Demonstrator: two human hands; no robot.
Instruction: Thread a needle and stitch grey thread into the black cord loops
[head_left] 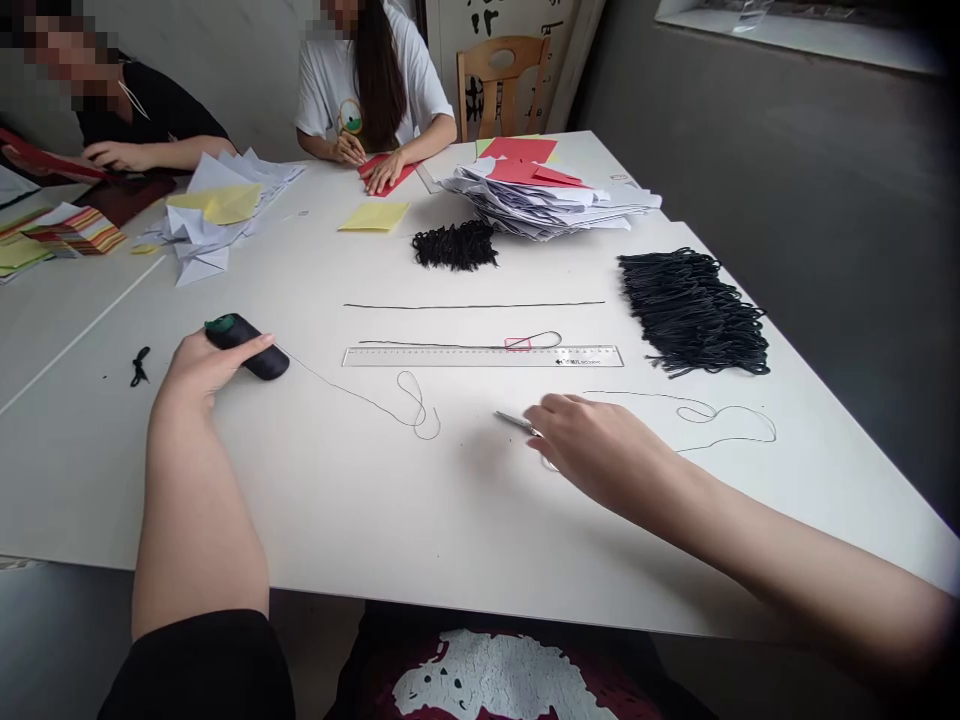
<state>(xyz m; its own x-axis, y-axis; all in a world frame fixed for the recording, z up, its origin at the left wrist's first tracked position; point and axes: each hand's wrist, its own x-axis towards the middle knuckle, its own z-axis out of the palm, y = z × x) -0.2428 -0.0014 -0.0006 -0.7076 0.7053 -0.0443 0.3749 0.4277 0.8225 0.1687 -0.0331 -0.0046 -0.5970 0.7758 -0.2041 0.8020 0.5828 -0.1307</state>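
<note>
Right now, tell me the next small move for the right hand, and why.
I'd probably firm the right hand around the small scissors: they appear to sit partly under its fingers, blades pointing out, and the thin thread from the dark reel under the left hand lies loose nearby.

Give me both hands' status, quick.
Left hand: closed, holding a black spool.
Right hand: half-closed over small scissors; grip unclear.

White table (315, 500), ruler (483, 356), black cords (693, 312) (paper stack (551, 200) behind)
</note>
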